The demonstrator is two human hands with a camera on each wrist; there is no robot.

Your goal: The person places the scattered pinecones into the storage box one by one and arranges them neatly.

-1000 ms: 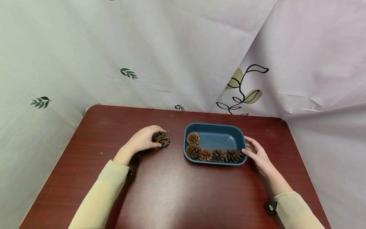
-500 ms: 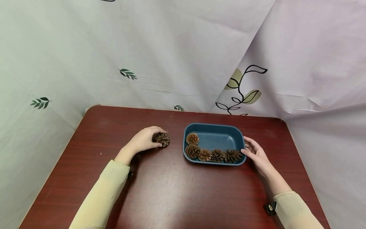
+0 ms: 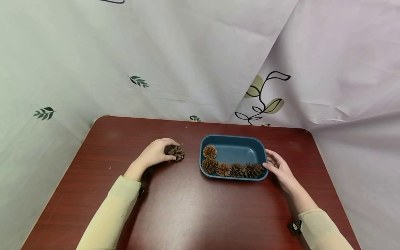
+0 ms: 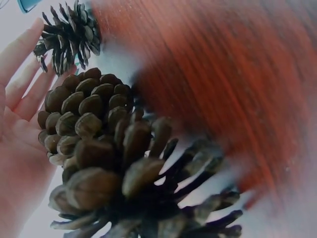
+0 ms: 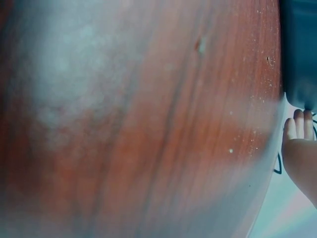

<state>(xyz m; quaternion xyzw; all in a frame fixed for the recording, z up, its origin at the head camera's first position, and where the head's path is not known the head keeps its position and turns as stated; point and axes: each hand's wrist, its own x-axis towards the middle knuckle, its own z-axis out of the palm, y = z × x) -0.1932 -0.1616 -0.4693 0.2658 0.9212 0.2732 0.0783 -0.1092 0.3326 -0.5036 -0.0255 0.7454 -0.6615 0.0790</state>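
Observation:
Brown pine cones are about my left hand (image 3: 156, 152) on the table. Its thumb and fingers curl round one pine cone (image 3: 175, 152). In the left wrist view that far pine cone (image 4: 69, 39) sits at the fingertips, while a rounder pine cone (image 4: 89, 104) and an open-scaled one (image 4: 143, 198) lie nearer the wrist, hidden in the head view. A blue rectangular box (image 3: 234, 137) stands to the right, with several pine cones along its near side and left end. My right hand (image 3: 281, 170) grips the box's right end, thumb at the rim and fingers outside.
The dark red wooden table (image 3: 187, 215) has rounded back corners. White patterned cloth (image 3: 187, 62) hangs behind it and along both sides. A small black device (image 3: 295, 227) is strapped at the right wrist.
The pine cone at my left hand's fingers has turned or shifted slightly. Both hands and the box stay almost where they were; the head view has drifted a little.

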